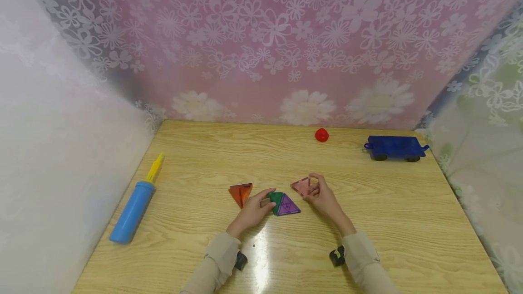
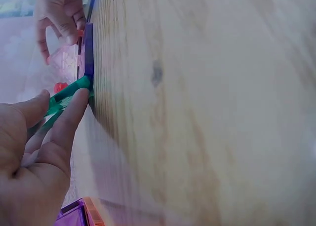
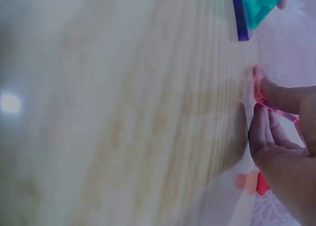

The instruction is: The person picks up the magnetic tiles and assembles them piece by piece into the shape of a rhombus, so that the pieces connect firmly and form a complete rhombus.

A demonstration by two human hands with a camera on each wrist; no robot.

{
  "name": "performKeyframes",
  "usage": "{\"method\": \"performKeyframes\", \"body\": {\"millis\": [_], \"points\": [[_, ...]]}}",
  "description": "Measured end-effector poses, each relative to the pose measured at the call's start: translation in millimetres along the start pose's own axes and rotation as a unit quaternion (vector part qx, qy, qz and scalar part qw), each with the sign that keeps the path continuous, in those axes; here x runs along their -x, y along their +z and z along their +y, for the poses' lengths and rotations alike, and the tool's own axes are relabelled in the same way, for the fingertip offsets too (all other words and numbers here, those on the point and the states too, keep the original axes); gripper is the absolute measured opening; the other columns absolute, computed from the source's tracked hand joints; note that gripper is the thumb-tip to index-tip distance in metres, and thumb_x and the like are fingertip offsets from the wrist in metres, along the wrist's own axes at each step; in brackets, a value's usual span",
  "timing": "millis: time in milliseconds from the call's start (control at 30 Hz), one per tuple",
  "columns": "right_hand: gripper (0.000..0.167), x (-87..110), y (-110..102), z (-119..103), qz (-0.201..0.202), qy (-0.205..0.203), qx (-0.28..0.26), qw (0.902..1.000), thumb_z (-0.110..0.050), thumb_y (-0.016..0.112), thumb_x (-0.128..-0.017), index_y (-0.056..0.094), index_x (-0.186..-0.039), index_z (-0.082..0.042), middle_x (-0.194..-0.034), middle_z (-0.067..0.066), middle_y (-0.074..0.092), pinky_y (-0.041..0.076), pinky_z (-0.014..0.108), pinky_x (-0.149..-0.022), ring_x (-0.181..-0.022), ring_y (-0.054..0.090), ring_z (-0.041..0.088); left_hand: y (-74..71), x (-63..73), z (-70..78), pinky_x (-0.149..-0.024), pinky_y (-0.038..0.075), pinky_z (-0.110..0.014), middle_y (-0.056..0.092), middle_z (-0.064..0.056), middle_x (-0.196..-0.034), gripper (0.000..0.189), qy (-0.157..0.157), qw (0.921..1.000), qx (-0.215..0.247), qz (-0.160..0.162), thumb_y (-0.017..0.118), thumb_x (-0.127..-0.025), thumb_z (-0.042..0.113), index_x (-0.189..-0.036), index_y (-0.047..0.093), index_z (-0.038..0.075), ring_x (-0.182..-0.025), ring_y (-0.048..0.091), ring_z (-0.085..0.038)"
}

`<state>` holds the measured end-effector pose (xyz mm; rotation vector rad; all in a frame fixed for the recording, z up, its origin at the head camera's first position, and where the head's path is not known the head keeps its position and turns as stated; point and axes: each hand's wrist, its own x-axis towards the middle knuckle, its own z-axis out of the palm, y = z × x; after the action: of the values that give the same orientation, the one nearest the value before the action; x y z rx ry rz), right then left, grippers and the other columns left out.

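Observation:
My left hand (image 1: 253, 211) pinches a green translucent triangle tile (image 1: 275, 198) between thumb and fingers, and the tile stands tilted up from the table. Along its edge a purple triangle tile (image 1: 288, 205) touches it, lying on the wood. To the right, my right hand (image 1: 326, 199) holds a pink-red translucent triangle tile (image 1: 301, 187) by its right side. In the right wrist view that pink-red tile (image 3: 276, 109) is tilted, with thumb and fingers on either side, apart from the purple one. Just left of my left hand sits an orange triangular piece (image 1: 241, 193), partly hidden by the hand.
A blue pump (image 1: 134, 212) with a yellow nozzle lies at the table's left edge. Toward the back are a small red piece (image 1: 322, 134) and a dark blue wheeled cart (image 1: 395, 147). Flowered cloth walls border the wooden table (image 1: 408, 221).

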<state>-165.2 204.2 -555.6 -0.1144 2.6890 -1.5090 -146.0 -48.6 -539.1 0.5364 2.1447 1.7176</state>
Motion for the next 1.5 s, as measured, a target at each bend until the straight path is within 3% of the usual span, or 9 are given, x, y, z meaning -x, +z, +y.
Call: {"method": "performKeyframes", "body": {"millis": [100,167,333,467,567,667,900,1300,1500], "points": [[0.066,4.5,3.7,-3.6,-0.001,0.005,-0.018,0.9998,0.003,0.072,-0.08,0.036,-0.135,-0.006,-0.094,0.016,0.059,0.05,0.027,-0.071,-0.083,0.059,0.022,0.2,3.2,13.0,-0.076,0.057,-0.039,0.052,-0.035,-0.125,0.046,0.0,0.9999,0.011,0.005,0.053,-0.094,-0.004,-0.137,0.039,-0.011,-0.108,0.059,-0.042],[0.067,7.5,6.8,-6.5,-0.003,0.006,-0.032,0.9995,0.004,0.072,-0.08,0.036,-0.134,-0.007,-0.094,0.016,0.06,0.05,0.025,-0.071,-0.082,0.06,0.022,0.6,2.6,11.9,-0.075,0.057,-0.039,0.053,-0.035,-0.124,0.046,-0.003,0.9998,0.016,0.008,0.053,-0.094,-0.005,-0.137,0.039,-0.012,-0.105,0.061,-0.042],[0.066,12.0,13.7,-11.7,-0.016,0.004,-0.043,0.9989,0.008,0.072,-0.078,0.036,-0.131,-0.006,-0.09,0.015,0.058,0.05,0.022,-0.066,-0.077,0.059,0.019,2.1,-3.4,-1.2,-0.076,0.056,-0.041,0.054,-0.033,-0.125,0.045,-0.02,0.9991,0.034,0.013,0.051,-0.095,-0.004,-0.138,0.039,-0.009,-0.101,0.063,-0.041],[0.065,13.1,17.1,-11.2,-0.018,0.002,-0.039,0.9991,0.009,0.072,-0.078,0.036,-0.129,-0.006,-0.087,0.012,0.055,0.049,0.021,-0.062,-0.074,0.056,0.016,3.2,-8.4,-15.7,-0.075,0.057,-0.037,0.055,-0.03,-0.126,0.046,-0.029,0.9987,0.039,0.014,0.051,-0.096,-0.001,-0.14,0.039,-0.005,-0.097,0.065,-0.037],[0.065,14.4,18.6,-10.7,-0.016,-0.011,-0.04,0.999,0.011,0.072,-0.077,0.036,-0.129,-0.006,-0.089,0.014,0.057,0.05,0.023,-0.062,-0.075,0.058,0.019,2.7,-9.0,-18.4,-0.074,0.057,-0.033,0.056,-0.027,-0.127,0.047,-0.031,0.9988,0.036,0.012,0.052,-0.097,0.002,-0.141,0.039,-0.002,-0.097,0.066,-0.034],[0.064,16.3,19.3,-9.7,-0.022,-0.033,-0.044,0.9983,0.012,0.07,-0.078,0.035,-0.129,-0.005,-0.099,0.019,0.061,0.054,0.028,-0.069,-0.084,0.063,0.028,2.3,-8.5,-19.0,-0.078,0.057,-0.031,0.055,-0.026,-0.129,0.048,-0.021,0.9995,0.019,0.011,0.052,-0.097,0.005,-0.143,0.038,-0.001,-0.104,0.064,-0.033],[0.051,19.7,22.0,-7.7,-0.024,-0.111,-0.072,0.9909,0.012,0.062,-0.084,0.035,-0.127,0.007,-0.116,0.035,0.057,0.053,0.042,-0.085,-0.102,0.06,0.046,3.9,-7.7,-18.0,-0.093,0.05,-0.035,0.058,-0.02,-0.127,0.048,0.014,0.9959,-0.084,0.029,0.055,-0.097,0.015,-0.142,0.042,0.003,-0.114,0.059,-0.032],[0.038,24.2,29.0,-15.0,-0.029,-0.146,-0.059,0.9872,0.01,0.06,-0.086,0.052,-0.123,0.01,-0.121,0.033,0.056,0.051,0.038,-0.088,-0.111,0.056,0.046,9.0,-8.8,-14.1,-0.091,0.052,-0.036,0.059,-0.016,-0.128,0.043,-0.002,0.9938,-0.106,0.036,0.057,-0.097,0.019,-0.138,0.05,0.009,-0.112,0.061,-0.028],[0.037,24.4,31.4,-15.9,-0.037,-0.159,-0.054,0.9851,0.009,0.061,-0.086,0.054,-0.123,0.009,-0.122,0.03,0.057,0.051,0.036,-0.089,-0.111,0.057,0.044,9.6,-9.9,-15.9,-0.091,0.052,-0.033,0.06,-0.014,-0.127,0.043,0.014,0.9928,-0.115,0.03,0.056,-0.097,0.021,-0.138,0.05,0.01,-0.111,0.062,-0.025]]}}
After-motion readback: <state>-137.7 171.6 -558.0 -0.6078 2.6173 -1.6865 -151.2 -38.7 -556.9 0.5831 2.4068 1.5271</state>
